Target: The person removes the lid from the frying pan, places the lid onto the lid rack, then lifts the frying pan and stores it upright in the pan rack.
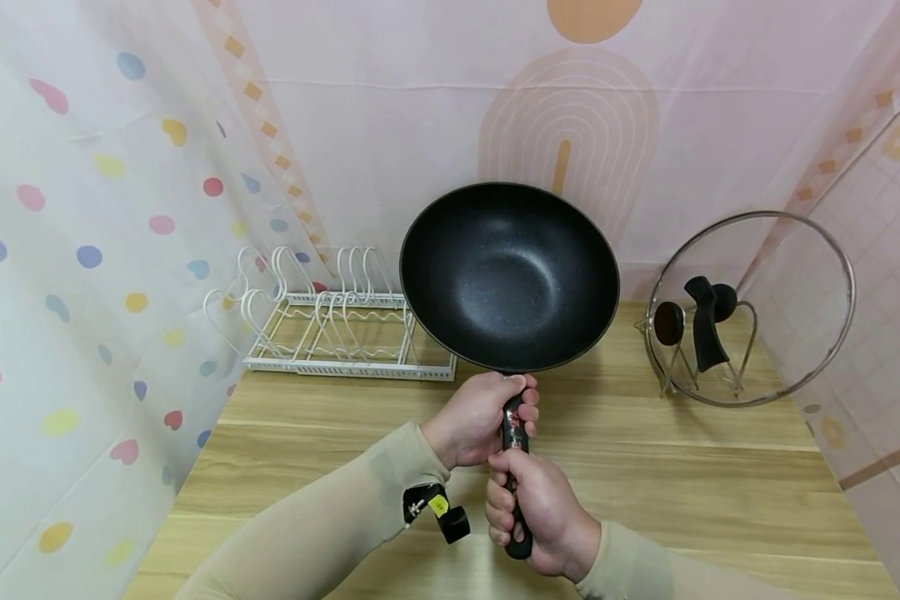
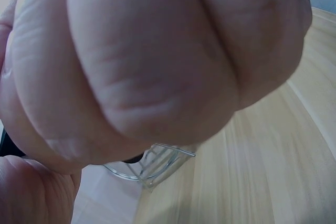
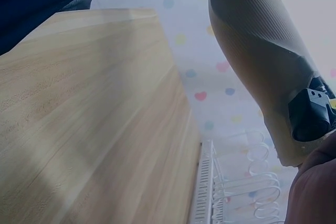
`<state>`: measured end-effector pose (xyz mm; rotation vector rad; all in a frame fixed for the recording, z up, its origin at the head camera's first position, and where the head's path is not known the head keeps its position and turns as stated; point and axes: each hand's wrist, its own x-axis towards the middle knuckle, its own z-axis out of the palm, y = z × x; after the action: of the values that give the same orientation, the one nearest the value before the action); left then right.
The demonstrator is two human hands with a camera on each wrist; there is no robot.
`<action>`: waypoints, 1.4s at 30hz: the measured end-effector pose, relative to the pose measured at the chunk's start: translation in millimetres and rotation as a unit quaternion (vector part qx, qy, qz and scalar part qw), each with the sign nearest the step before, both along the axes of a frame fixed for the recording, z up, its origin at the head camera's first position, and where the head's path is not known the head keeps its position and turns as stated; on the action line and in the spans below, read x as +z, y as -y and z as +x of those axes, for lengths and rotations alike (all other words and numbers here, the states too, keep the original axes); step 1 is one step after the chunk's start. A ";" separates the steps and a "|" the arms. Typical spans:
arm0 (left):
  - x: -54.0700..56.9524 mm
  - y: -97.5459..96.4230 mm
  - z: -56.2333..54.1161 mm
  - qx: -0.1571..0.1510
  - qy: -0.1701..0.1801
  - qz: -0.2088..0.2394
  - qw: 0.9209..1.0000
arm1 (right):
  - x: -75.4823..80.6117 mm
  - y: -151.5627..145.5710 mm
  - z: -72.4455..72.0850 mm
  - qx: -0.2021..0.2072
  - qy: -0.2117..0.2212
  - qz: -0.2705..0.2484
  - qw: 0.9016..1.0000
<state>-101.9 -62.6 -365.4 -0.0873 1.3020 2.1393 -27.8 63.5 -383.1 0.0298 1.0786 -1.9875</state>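
Note:
A black wok (image 1: 506, 275) is held up over the wooden table, its dark inner side facing the head camera. My left hand (image 1: 483, 417) grips its black handle (image 1: 516, 433) close to the pan, thumb lying along the top. Lower down, my right hand (image 1: 543, 512) curls round the handle near its end. The left wrist view is mostly filled by the curled fingers of my left hand (image 2: 142, 61). In the right wrist view, only part of a hand shows at the lower right edge, below the left sleeve (image 3: 257, 40); the wok is out of sight there.
A white wire rack (image 1: 352, 367) with upright loops stands left of the wok. At the right, a glass lid (image 1: 851, 300) with a metal rim leans in a small wire stand (image 1: 750, 342). Patterned curtains (image 1: 390, 125) hang behind and beside the wooden table (image 1: 330, 450).

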 end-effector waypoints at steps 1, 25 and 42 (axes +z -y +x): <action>0.2 0.2 0.0 0.001 0.002 0.000 1.000 | 0.4 0.4 0.0 -0.001 0.001 0.000 1.000; 9.4 9.1 1.9 0.008 -0.005 -0.011 1.000 | 6.8 6.4 -0.1 0.008 -0.009 0.000 1.000; 10.4 16.8 4.6 0.018 -0.024 -0.035 0.999 | 7.1 11.9 -1.4 0.017 -0.007 0.002 1.000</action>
<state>-97.2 -79.5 -355.0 -0.0891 1.4125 2.1376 -29.3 51.6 -376.0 -0.0011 1.0848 -1.9591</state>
